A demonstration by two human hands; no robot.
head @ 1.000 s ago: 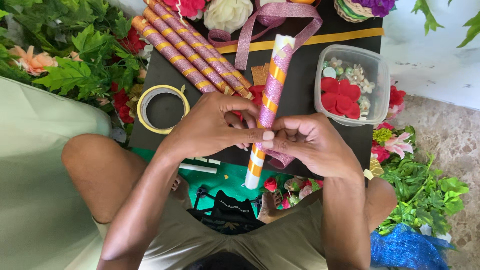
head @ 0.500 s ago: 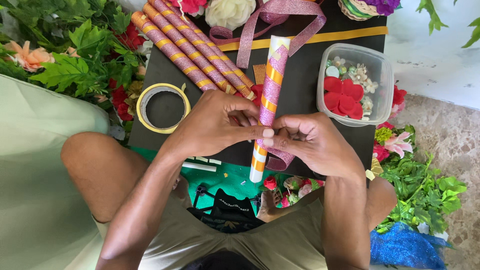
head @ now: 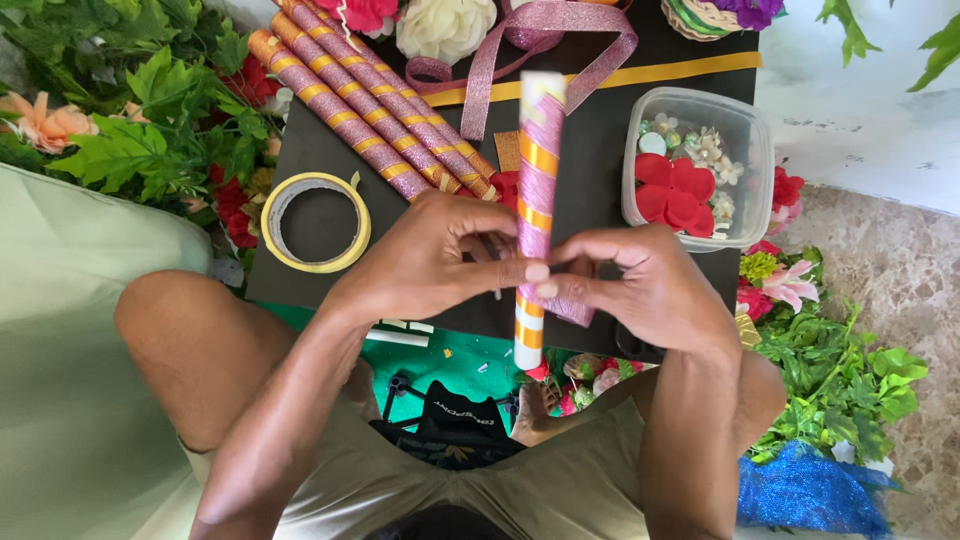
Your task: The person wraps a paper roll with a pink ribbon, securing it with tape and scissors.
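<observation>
Both my hands hold one paper tube point(head: 537, 175) wound with pink glitter ribbon and gold stripes, standing nearly upright over a black board point(head: 595, 190). My left hand point(head: 430, 255) grips the tube's middle from the left, thumb pressed on the front. My right hand point(head: 645, 285) pinches it from the right, with a loose piece of pink ribbon point(head: 575, 310) under its fingers. The tube's white lower end shows below my hands.
Several finished wrapped tubes point(head: 375, 95) lie slanted on the board beside a roll of yellow tape point(head: 315, 222). A clear box point(head: 745, 140) of small red and white flowers sits at right. Pink ribbon loops point(head: 560, 35), artificial flowers and green leaves point(head: 130, 140) ring the board.
The tube has swung from a slight tilt to nearly upright. My thumbs have come together on its front.
</observation>
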